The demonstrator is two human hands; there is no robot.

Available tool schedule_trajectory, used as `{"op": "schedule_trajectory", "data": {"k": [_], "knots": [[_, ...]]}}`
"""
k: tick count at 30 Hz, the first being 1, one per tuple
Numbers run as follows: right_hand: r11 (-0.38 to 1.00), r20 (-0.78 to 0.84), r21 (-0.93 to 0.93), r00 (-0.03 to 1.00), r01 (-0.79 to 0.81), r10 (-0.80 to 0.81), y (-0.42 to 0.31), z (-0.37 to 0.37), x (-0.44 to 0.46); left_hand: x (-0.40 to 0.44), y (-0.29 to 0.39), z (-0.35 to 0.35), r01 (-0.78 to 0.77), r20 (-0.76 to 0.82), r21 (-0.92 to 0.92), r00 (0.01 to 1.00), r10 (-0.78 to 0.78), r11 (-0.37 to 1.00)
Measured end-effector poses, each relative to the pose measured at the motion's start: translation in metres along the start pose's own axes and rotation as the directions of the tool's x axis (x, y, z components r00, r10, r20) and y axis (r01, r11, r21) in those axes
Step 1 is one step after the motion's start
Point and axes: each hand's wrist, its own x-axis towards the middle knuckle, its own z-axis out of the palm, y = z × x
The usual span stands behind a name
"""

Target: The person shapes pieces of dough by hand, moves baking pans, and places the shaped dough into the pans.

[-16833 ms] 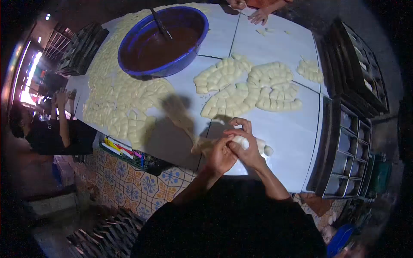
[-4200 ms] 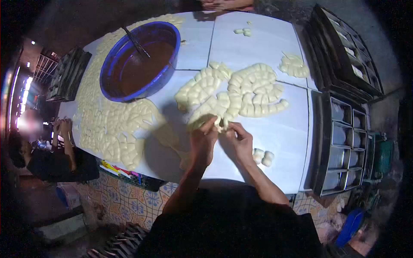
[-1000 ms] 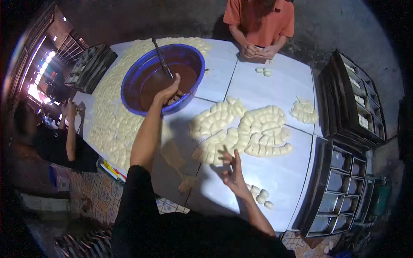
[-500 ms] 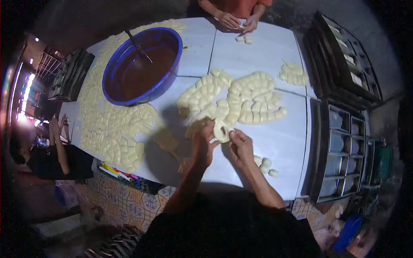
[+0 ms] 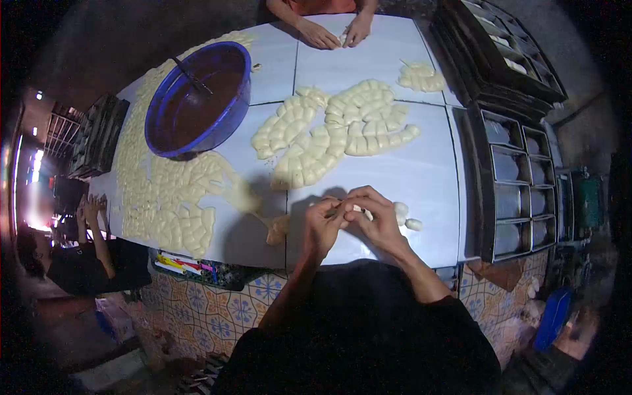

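Note:
My left hand and my right hand meet above the near part of the white table. Their fingers are closed around a small piece of dough, mostly hidden behind the fingers. Just to the right of my right hand lie a few small rolled dough pieces. Beyond my hands is a cluster of pale cut dough portions laid close together. More dough portions cover the left side of the table.
A blue basin of brown filling, with a utensil in it, stands at the table's back left. Dark racks of metal pans stand along the right edge. A co-worker's hands work dough at the far edge; another person is at left.
The flattened dough with dark filling, visible before, is now folded in and mostly covered by my fingers. My hands have drawn closer together. The whole view has shifted slightly.

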Motion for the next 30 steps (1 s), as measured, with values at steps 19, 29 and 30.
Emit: {"op": "schedule_trajectory", "data": {"k": [19,29,30], "knots": [[0.840,-0.121,0.053,0.832,-0.540,0.542,0.083,-0.121,-0.087,0.013,-0.019,0.032,-0.465,0.373,0.571,0.881,0.291,0.677],[0.714,-0.036,-0.580,0.888,-0.392,0.459,0.053,-0.111,-0.089,0.040,-0.017,0.042,-0.487,0.513,0.818,0.858,-0.006,0.306],[0.674,-0.054,-0.579,0.846,-0.459,0.530,0.049,-0.113,-0.083,0.043,-0.021,0.042,-0.500,0.521,0.822,0.853,-0.008,0.273]]}}
